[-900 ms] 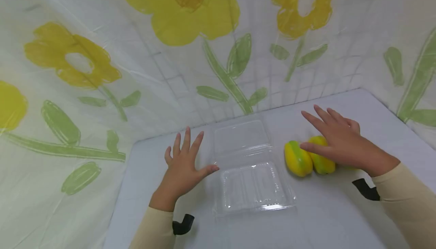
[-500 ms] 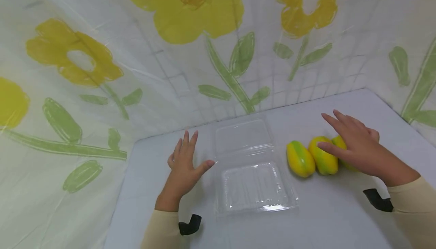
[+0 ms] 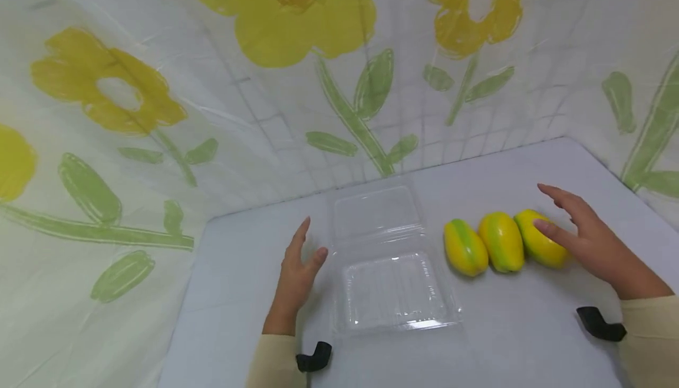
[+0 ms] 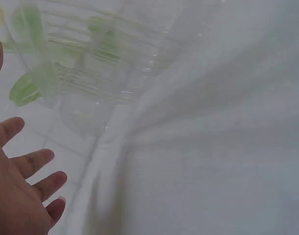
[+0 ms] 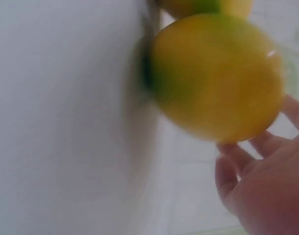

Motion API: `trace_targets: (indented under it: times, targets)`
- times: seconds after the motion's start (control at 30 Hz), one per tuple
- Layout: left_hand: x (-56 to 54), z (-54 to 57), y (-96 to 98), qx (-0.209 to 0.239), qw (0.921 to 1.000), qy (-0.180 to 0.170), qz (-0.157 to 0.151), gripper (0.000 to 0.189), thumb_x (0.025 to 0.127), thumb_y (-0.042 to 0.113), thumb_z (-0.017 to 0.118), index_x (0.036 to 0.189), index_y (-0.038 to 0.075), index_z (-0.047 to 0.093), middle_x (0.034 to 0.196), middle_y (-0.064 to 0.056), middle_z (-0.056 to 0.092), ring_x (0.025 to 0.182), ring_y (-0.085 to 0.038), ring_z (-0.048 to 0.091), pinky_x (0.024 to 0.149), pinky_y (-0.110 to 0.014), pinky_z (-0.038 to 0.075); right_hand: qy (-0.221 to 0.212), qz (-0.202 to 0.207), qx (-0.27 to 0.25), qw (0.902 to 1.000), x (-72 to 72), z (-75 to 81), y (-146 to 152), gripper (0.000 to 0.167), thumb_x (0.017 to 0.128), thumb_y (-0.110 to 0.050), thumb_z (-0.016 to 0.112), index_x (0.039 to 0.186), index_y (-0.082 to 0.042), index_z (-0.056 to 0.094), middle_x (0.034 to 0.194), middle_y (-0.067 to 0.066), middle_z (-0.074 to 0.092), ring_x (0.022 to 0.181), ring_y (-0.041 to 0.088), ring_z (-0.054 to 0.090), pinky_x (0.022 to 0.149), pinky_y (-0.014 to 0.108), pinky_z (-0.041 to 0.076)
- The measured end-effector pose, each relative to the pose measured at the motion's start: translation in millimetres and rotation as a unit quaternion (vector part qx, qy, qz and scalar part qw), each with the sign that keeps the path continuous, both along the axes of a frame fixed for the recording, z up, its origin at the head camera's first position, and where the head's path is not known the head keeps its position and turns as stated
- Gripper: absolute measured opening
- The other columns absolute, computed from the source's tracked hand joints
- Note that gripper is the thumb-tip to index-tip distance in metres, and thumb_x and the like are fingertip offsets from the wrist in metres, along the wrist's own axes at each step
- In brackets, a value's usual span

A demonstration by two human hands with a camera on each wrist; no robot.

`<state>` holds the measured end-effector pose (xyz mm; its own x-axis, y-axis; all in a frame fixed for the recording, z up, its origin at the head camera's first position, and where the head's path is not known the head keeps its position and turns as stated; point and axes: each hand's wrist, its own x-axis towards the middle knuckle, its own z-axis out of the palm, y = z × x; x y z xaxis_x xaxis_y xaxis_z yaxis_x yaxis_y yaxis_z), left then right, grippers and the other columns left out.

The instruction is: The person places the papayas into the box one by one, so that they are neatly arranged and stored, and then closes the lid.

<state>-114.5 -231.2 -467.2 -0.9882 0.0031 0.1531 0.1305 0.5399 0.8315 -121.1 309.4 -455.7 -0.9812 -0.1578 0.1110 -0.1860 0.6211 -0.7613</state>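
A clear plastic clamshell container (image 3: 395,324) lies unfolded on the table, its lid (image 3: 376,214) towards the wall. To its left hovers my left hand (image 3: 297,276), fingers extended and holding nothing; the left wrist view shows the fingers (image 4: 34,161) spread beside the clear plastic (image 4: 90,63). Three yellow papayas with green streaks lie in a row right of the container: the left papaya (image 3: 465,249), middle papaya (image 3: 501,243) and right papaya (image 3: 536,237). My right hand (image 3: 591,246) is at the right papaya, thumb overlapping it, fingers loosely bent around its far side in the right wrist view.
A white cloth covers the table (image 3: 509,341). Behind and at both sides hangs a pale curtain (image 3: 254,158) printed with yellow flowers and green leaves. Black curved pieces (image 3: 599,324) stick out at both wrists.
My right hand has moved right and towards me, from over the middle papaya to the right one, uncovering it. My left hand has turned edge-on and shifted slightly right and nearer me.
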Motion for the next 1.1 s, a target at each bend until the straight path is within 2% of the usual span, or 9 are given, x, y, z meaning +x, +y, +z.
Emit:
trace_targets:
  times: [0.03,0.07,0.13,0.17,0.27,0.4,0.6,0.8,1.1]
  targets:
    - [0.1,-4.5,1.0,0.015,0.9999,0.006,0.004,0.075,0.106,0.035,0.072,0.171,0.026,0.038,0.172,-0.003,0.039,0.155,-0.038,0.036,0.118,-0.075,0.024,-0.004,-0.001,-0.015,0.9999,0.1,-4.5,4.2,0.075,0.112,-0.028,0.060,0.175,-0.013,0.021,0.174,0.029,0.018,0.149,0.057,0.024,0.126,0.047,0.021]
    - [0.1,-8.7,1.4,0.029,0.9995,0.014,0.005,0.072,0.106,0.032,0.073,0.170,0.022,0.041,0.170,-0.003,0.043,0.153,-0.037,0.041,0.116,-0.072,0.031,-0.008,-0.001,-0.031,0.9995,0.2,-9.1,8.2,0.073,0.113,-0.026,0.059,0.175,-0.015,0.022,0.175,0.026,0.019,0.149,0.047,0.029,0.120,0.030,0.028]
    - [-0.4,-16.4,2.3,0.067,0.9971,0.035,0.005,0.067,0.106,0.025,0.074,0.166,0.016,0.046,0.163,-0.007,0.052,0.146,-0.036,0.050,0.112,-0.064,0.042,-0.017,-0.007,-0.047,0.9987,0.9,-17.8,14.0,0.070,0.114,-0.026,0.057,0.175,-0.020,0.024,0.176,0.018,0.024,0.146,0.027,0.037,0.098,0.011,0.032]
    - [-0.5,-19.6,2.8,0.086,0.9954,0.044,0.003,0.064,0.106,0.022,0.074,0.164,0.012,0.048,0.160,-0.009,0.056,0.143,-0.036,0.054,0.111,-0.060,0.045,-0.022,-0.009,-0.053,0.9983,1.4,-21.8,16.8,0.068,0.115,-0.026,0.057,0.175,-0.022,0.025,0.175,0.014,0.027,0.140,0.016,0.040,0.088,0.006,0.031]
    - [-0.2,-27.8,4.6,0.135,0.9898,0.045,-0.002,0.055,0.108,0.017,0.071,0.159,0.008,0.054,0.148,-0.011,0.065,0.134,-0.031,0.062,0.108,-0.043,0.051,-0.022,-0.010,-0.071,0.9972,1.8,-31.4,22.5,0.067,0.114,-0.022,0.059,0.174,-0.022,0.029,0.169,0.010,0.036,0.126,-0.002,0.039,0.088,0.005,0.033]
    - [2.0,-34.0,6.6,0.167,0.9859,0.019,0.002,0.045,0.108,0.016,0.070,0.152,0.009,0.062,0.136,-0.007,0.072,0.125,-0.025,0.066,0.103,-0.027,0.052,-0.041,-0.006,-0.085,0.9955,1.6,-37.0,24.7,0.065,0.113,-0.022,0.061,0.172,-0.015,0.033,0.163,0.008,0.042,0.125,-0.004,0.038,0.090,0.006,0.032]
    - [4.8,-35.7,7.8,0.184,0.9826,0.014,-0.015,0.038,0.106,0.014,0.072,0.144,0.008,0.070,0.129,-0.006,0.075,0.123,-0.025,0.068,0.103,-0.028,0.053,-0.080,-0.011,-0.078,0.9937,1.4,-37.0,23.3,0.063,0.114,-0.032,0.061,0.170,-0.013,0.038,0.164,0.007,0.041,0.126,-0.009,0.037,0.088,0.005,0.032]
    - [7.3,-34.5,9.2,0.188,0.9817,0.014,-0.031,0.033,0.107,0.016,0.071,0.139,0.010,0.074,0.132,-0.005,0.075,0.128,-0.024,0.068,0.105,-0.029,0.051,-0.086,-0.010,-0.074,0.9935,0.9,-37.1,22.4,0.064,0.114,-0.035,0.060,0.169,-0.010,0.038,0.166,0.019,0.038,0.126,-0.009,0.036,0.089,0.003,0.031]
    - [7.5,-34.1,10.0,0.189,0.9811,0.019,-0.035,0.031,0.107,0.012,0.070,0.138,0.010,0.075,0.130,-0.004,0.076,0.126,-0.025,0.069,0.104,-0.030,0.052,-0.077,-0.006,-0.081,0.9938,2.0,-38.2,23.6,0.061,0.115,-0.032,0.058,0.168,-0.009,0.040,0.165,0.016,0.040,0.128,-0.011,0.035,0.092,0.002,0.030]
